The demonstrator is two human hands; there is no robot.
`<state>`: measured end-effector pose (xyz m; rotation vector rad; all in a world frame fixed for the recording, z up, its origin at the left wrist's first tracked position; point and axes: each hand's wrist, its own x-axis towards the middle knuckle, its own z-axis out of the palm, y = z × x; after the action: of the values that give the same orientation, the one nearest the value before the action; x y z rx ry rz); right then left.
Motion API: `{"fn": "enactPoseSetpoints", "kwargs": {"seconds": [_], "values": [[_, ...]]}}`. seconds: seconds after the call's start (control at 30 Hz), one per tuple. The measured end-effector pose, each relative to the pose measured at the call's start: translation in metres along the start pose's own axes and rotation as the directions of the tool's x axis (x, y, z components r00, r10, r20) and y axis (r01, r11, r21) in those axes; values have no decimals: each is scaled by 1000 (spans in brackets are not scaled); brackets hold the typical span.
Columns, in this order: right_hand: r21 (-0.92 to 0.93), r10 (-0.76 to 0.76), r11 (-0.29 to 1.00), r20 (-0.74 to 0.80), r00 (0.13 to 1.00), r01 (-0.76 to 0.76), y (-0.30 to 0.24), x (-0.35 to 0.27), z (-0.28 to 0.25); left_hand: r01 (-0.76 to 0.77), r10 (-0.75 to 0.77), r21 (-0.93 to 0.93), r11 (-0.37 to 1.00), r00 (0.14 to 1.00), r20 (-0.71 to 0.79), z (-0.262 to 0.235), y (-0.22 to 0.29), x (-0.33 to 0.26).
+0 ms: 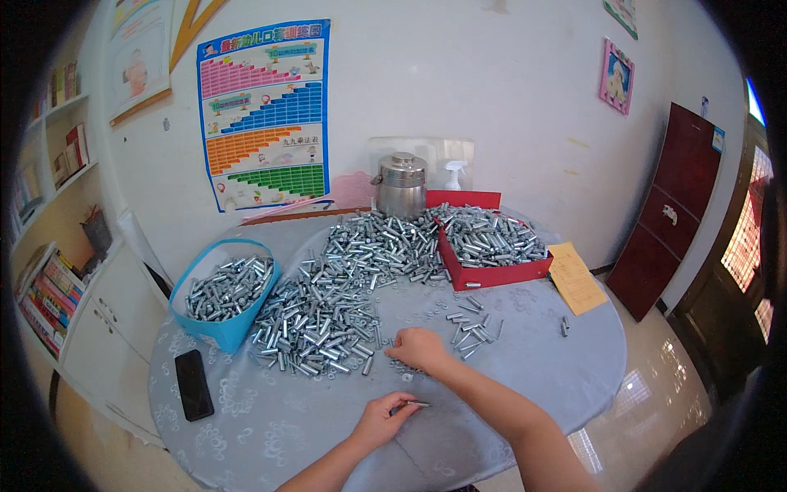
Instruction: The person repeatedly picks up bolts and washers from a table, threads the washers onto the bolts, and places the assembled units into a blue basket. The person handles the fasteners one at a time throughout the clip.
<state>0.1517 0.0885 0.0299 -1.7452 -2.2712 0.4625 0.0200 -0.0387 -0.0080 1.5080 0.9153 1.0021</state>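
On your far left a black phone [193, 384] lies flat near the edge of the tabletop [270, 426], just below a blue bag [225, 328] filled with metal sleeves. To the right of the bag a big heap of metal sleeves [328, 316] spreads across the grey patterned cloth toward the middle. Your left hand [379, 420] rests low on the tabletop, fingers pinched together on a thin metal pin [415, 403] that sticks out to the right. Your right hand [418, 348] sits just above it, palm down, fingers curled onto the small washers at the heap's lower edge; you cannot tell whether it grips any. Further right a few loose sleeves [471, 324] lie scattered, then a red box [492, 275] full of them, and a yellow paper [575, 283] beside it
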Motion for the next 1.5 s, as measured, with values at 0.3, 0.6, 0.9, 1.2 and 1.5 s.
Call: {"fn": "enactPoseSetpoints", "kwargs": {"seconds": [0.3,0.6,0.9,1.2,1.5], "values": [[134,278,955,-83,957,-266,36,24,-15,54,-55,37,998,998,26,-1,6,-2],[-1,-305,947,-308,901,320,52,-9,-3,62,-62,13,998,998,-1,2,1,-1],[-195,-637,744,81,767,639,24,-77,13,-162,1,-265,950,855,-519,-17,22,3],[-159,-452,885,-58,890,438,42,-92,4,-159,-73,-329,931,801,-594,-27,20,6],[-242,-486,847,8,874,474,28,-86,16,-115,-138,-385,916,809,-571,-28,12,8]]}}
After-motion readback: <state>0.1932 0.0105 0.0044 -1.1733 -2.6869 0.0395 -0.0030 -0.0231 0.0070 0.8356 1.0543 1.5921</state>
